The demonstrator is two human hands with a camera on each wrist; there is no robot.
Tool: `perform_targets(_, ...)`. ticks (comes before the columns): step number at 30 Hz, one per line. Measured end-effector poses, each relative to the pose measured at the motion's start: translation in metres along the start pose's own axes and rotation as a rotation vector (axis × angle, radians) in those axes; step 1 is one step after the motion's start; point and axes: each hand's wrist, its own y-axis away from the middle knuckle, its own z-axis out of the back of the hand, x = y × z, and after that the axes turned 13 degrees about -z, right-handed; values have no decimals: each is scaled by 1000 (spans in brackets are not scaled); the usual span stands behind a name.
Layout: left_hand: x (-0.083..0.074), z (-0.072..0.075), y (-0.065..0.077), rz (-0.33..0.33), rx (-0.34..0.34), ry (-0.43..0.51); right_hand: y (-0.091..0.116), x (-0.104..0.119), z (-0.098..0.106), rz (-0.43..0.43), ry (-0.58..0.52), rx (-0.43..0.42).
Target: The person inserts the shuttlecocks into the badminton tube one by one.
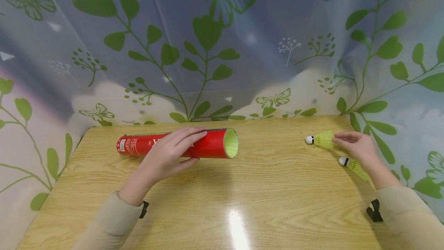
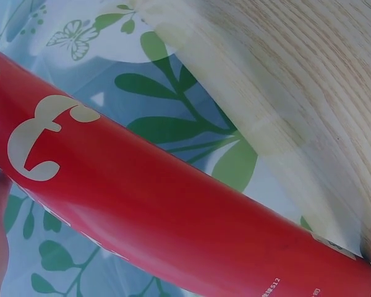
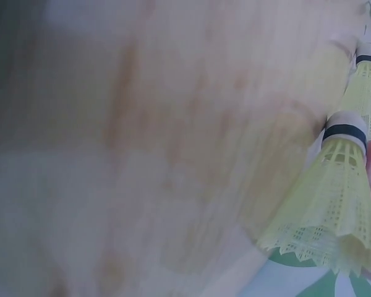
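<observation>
My left hand [image 1: 170, 151] grips a red shuttlecock tube [image 1: 215, 144] near its middle, fingers over the top and thumb along the near side. The tube lies sideways, its uncapped end facing right and showing a yellow-green inside. In the left wrist view, the red tube [image 2: 173, 198] crosses the picture. At the far right, my right hand [image 1: 359, 147] pinches the skirt rim of a yellow shuttlecock [image 1: 323, 140] with a white cork and black band. A second yellow shuttlecock [image 1: 354, 167] lies just below that hand, and this shuttlecock [image 3: 334, 198] fills the foreground of the right wrist view.
Everything is over a wood-grain table [image 1: 277, 192] with a bright light reflection near its front. A curtain [image 1: 243, 49] printed with leaves and butterflies hangs along the back and both sides.
</observation>
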Motion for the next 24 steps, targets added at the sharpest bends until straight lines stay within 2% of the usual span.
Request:
perform_targets(6, 0, 2, 1, 15, 3, 3, -1, 1, 0, 8, 76, 11)
perform_targets(17, -1, 5, 1, 23, 0, -4, -2, 7, 1, 36, 142, 23)
perform_targets(24, -1, 7, -1, 0, -37, -16, 2, 16, 2, 40, 167, 40)
